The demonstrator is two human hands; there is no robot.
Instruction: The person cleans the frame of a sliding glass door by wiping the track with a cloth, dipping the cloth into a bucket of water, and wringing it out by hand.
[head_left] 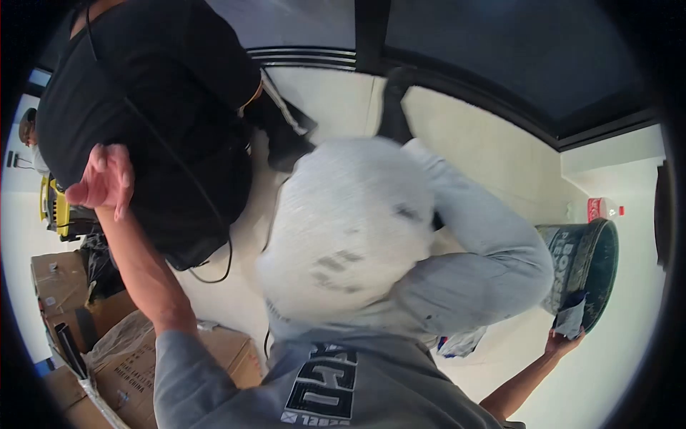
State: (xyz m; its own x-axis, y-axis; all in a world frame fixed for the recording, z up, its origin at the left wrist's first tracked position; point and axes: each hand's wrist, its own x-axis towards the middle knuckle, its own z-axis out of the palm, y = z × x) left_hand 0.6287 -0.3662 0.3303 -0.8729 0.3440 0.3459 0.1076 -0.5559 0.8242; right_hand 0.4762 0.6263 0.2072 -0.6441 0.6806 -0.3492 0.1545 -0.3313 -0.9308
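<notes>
My left hand (103, 179) is raised in the air at the left, in front of a person's black shirt (143, 93). Its fingers are apart and slightly curled, with nothing in them. Far to the right, my right hand (567, 343) grips a grey cloth (570, 319) at the rim of a dark green bucket (562, 257) with pale lettering. The fingers there are partly hidden by the cloth. The bucket's inside is mostly out of sight. My bent leg in light grey trousers (475, 286) fills the middle, and part of it is blurred.
The person in black is close on my left, with a thin cable (179, 161) down the back. Cardboard boxes (128, 372) stand at lower left, below a yellow object (56, 207). A red-labelled bottle (600, 209) stands beyond the bucket. Crumpled fabric (461, 343) lies on the floor.
</notes>
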